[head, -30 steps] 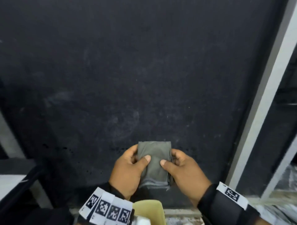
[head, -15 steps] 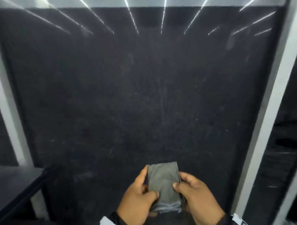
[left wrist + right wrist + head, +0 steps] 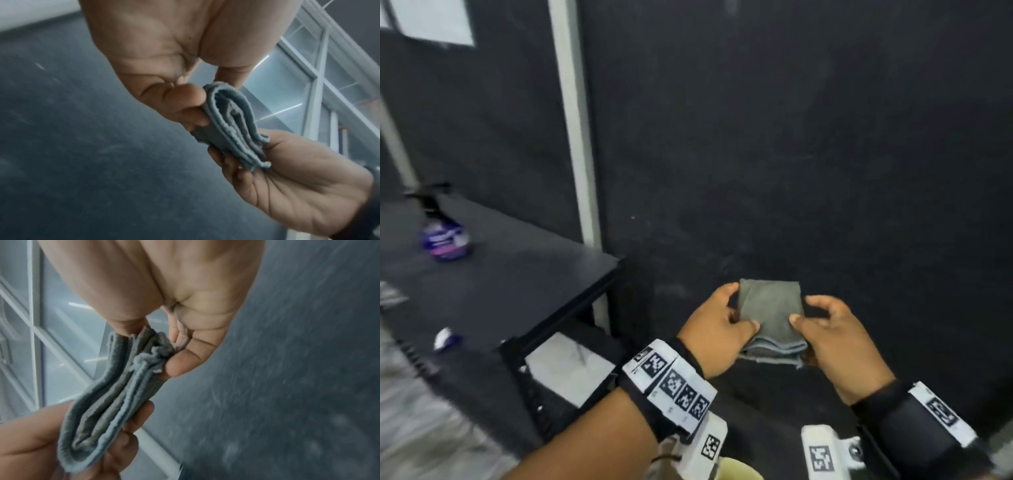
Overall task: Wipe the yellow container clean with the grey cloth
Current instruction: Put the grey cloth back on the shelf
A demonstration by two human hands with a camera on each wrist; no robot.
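Between the left hand (image 3: pixel 717 334) and right hand (image 3: pixel 835 339), each pinching a side, the folded cloth (image 3: pixel 770 315) is best kept squared before dropping to the container (image 3: pixel 739 470) just below the wrists.

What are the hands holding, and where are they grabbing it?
Both hold the folded grey cloth. The left hand pinches its left edge, the right hand its right edge, thumbs on top.
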